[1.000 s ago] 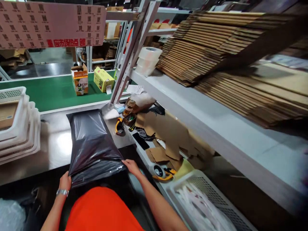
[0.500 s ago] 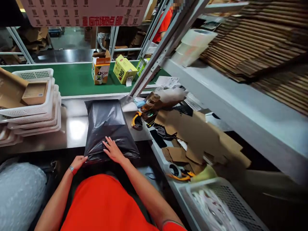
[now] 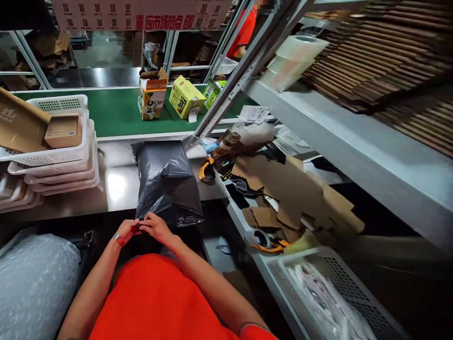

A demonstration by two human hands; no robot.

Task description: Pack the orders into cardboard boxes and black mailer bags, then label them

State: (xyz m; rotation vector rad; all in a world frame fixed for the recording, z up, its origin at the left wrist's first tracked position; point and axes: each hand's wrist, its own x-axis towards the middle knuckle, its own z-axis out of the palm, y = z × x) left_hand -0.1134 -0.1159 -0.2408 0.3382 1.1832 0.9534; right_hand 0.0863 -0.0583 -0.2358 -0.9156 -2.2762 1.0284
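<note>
Left grip (image 3: 128, 230) and right grip (image 3: 155, 227) pinch the near left corner of the black bag (image 3: 166, 182).

– bag (image 3: 168, 172), first entry?
– thin plastic, glossy, creased.
– bench (image 3: 115, 200)?
– metal, smooth, polished to a sheen.
– baskets (image 3: 62, 158)?
– hard plastic, perforated.
– belt (image 3: 116, 118)?
– smooth, matt.
– stacked cartons (image 3: 382, 56)?
– cardboard, matt, ridged along the edges.
– tape rolls (image 3: 293, 61)?
– clear plastic, smooth.
– bubble wrap (image 3: 42, 283)?
– clear plastic, bumpy, shiny.
– shirt (image 3: 159, 302)?
– cloth, matt.
</note>
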